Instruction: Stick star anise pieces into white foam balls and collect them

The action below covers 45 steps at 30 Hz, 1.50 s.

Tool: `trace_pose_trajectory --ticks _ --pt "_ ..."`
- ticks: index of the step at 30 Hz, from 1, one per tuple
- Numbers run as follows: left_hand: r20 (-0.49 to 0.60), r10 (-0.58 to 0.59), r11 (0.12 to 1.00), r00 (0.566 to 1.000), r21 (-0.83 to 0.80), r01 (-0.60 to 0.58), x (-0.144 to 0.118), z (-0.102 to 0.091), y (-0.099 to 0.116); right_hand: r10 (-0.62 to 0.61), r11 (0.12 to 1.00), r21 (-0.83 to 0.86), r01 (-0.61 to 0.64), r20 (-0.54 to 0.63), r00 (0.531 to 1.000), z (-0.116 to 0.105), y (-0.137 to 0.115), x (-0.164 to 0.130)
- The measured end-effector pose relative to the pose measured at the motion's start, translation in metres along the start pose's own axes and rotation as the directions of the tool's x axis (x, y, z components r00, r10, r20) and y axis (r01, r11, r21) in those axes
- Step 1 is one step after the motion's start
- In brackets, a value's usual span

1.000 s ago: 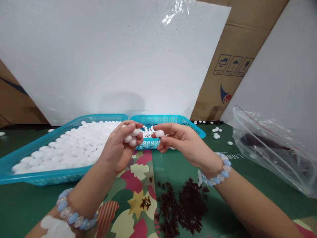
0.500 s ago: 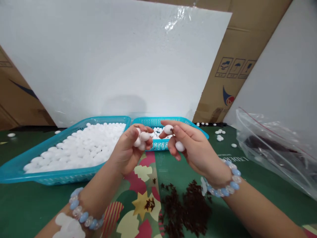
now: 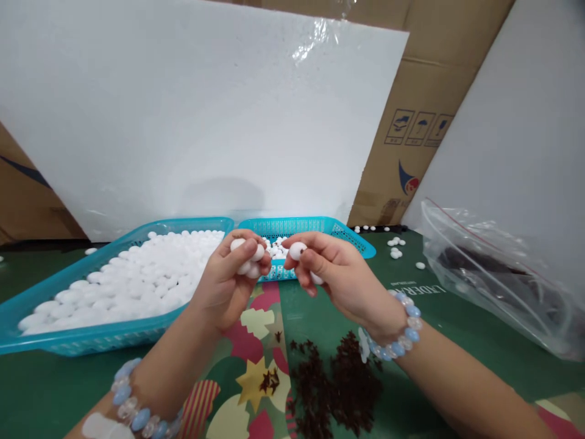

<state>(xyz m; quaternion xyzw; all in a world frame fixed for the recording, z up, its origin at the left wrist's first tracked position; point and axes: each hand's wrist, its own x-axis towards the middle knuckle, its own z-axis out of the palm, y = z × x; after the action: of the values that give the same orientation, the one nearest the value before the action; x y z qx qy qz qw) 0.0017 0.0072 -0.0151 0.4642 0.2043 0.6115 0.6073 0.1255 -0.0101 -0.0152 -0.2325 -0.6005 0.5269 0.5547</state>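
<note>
In the head view, several white beads (image 3: pixel 247 256) are clutched in the closed left hand (image 3: pixel 223 283), while one white bead (image 3: pixel 297 249) is pinched by the right hand (image 3: pixel 340 274). A heap of brown pieces (image 3: pixel 340 381) lies at 6 o'clock on the surface (image 3: pixel 41 384); a bead-filled blue tray (image 3: pixel 68 341) sits at 9 o'clock.

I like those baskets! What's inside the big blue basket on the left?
The big blue basket is heaped with small white beads, spread almost edge to edge. The left hand covers its near right corner, and the beads hide the basket's bottom.
</note>
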Motion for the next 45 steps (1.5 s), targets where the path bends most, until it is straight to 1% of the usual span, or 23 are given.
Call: trace_pose_trajectory --ticks 4,8,12,15,17,20,22,25,28,30,32,38,42,45 --pt "-0.034 -0.009 1.0 0.999 0.006 0.01 0.0 0.002 0.0 -0.048 0.999 0.017 0.048 0.046 0.998 0.0 0.003 0.0" --pt "-0.018 -0.008 1.0 1.0 0.014 0.008 -0.002 0.004 0.0 -0.062 0.996 0.07 0.059 0.039 0.997 0.002 0.004 -0.002" --pt "-0.005 -0.026 0.999 1.0 0.018 0.026 -0.003 0.005 -0.002 -0.088 0.994 0.07 0.085 0.034 0.996 0.001 0.005 -0.003" --pt "-0.01 -0.045 0.999 0.999 0.002 0.045 -0.004 0.005 -0.006 -0.137 0.989 0.054 0.135 0.04 0.99 0.001 0.005 -0.004" --pt "0.02 -0.074 0.997 0.997 -0.004 0.075 -0.005 0.005 -0.009 -0.181 0.983 0.042 0.179 0.074 0.981 0.001 0.004 -0.004" --pt "0.115 -0.119 0.992 0.986 -0.037 0.124 -0.007 0.007 -0.012 -0.229 0.973 0.028 0.227 0.16 0.96 0.002 0.002 -0.005" --pt "0.159 -0.127 0.989 0.979 -0.059 0.138 -0.009 0.009 -0.012 -0.253 0.967 0.017 0.255 0.197 0.947 0.003 0.0 -0.005" --pt "0.154 -0.121 0.99 0.981 -0.056 0.131 -0.01 0.013 -0.012 -0.28 0.958 -0.008 0.288 0.205 0.938 0.003 -0.001 -0.006" --pt "0.115 -0.118 0.991 0.986 -0.055 0.125 -0.012 0.015 -0.012 -0.285 0.952 -0.06 0.301 0.188 0.94 0.002 -0.002 -0.006" --pt "0.069 -0.112 0.992 0.991 -0.043 0.115 -0.012 0.015 -0.011 -0.312 0.94 -0.089 0.33 0.168 0.935 0.001 -0.002 -0.006" --pt "0.033 -0.08 0.996 0.996 -0.026 0.081 -0.013 0.016 -0.008 -0.343 0.926 -0.11 0.361 0.154 0.927 0.001 -0.002 -0.006" --pt "0.053 0.061 0.998 0.997 0.027 -0.063 -0.019 0.023 0.006 -0.387 0.897 -0.17 0.408 0.148 0.91 0.001 -0.002 -0.007" --pt "0.005 0.114 0.989 0.993 0.094 -0.114 -0.022 0.026 0.009 -0.437 0.837 -0.295 0.46 0.144 0.888 0.003 -0.006 -0.011" --pt "0.038 0.15 0.984 0.988 0.088 -0.152 -0.023 0.026 0.009 -0.476 0.782 -0.369 0.503 0.168 0.863 0.005 -0.01 -0.016"
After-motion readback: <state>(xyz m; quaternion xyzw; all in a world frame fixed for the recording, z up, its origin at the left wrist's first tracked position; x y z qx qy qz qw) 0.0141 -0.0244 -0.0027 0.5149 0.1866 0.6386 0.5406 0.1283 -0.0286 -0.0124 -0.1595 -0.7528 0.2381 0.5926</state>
